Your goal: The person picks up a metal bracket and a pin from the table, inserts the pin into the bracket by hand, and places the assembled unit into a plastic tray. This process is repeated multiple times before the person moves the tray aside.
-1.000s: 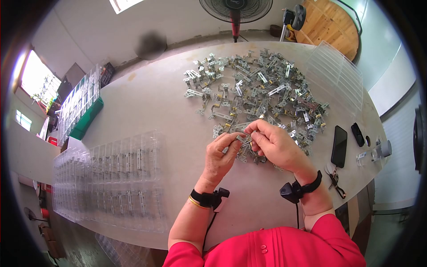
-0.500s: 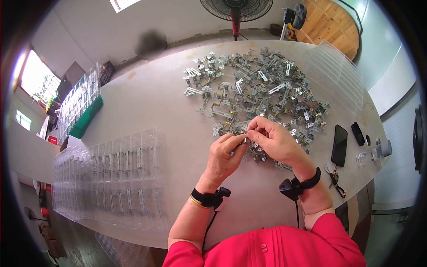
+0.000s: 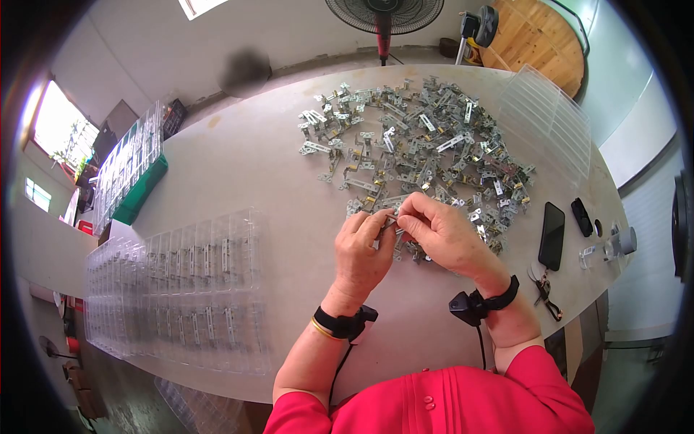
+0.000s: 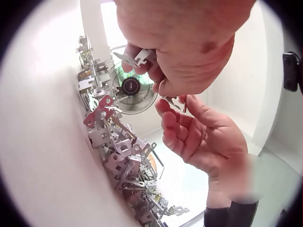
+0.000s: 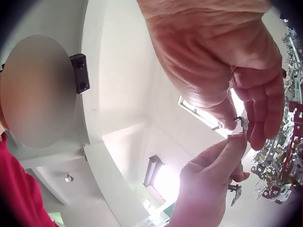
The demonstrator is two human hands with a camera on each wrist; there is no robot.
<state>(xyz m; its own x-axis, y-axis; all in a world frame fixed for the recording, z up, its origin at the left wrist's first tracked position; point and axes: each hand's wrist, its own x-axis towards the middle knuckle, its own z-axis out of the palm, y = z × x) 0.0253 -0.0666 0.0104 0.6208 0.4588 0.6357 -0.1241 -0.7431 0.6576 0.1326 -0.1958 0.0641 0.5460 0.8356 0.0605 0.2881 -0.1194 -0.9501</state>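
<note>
The bracket (image 3: 391, 220) is hovering just at the near edge of the pile (image 3: 426, 145), with the left hand (image 3: 359, 253) and right hand (image 3: 444, 233) both pinching it by the fingertips. So slight a grip is risking a slip into the pile's tangled look-alikes. It is looking like thin, stamped, shiny, sharp-cornered metal.

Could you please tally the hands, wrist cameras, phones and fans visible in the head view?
Hands: 2, left hand and right hand
Wrist cameras: 2, left wrist camera and right wrist camera
Black phone: 1
Fan: 1
Total: 6
</note>
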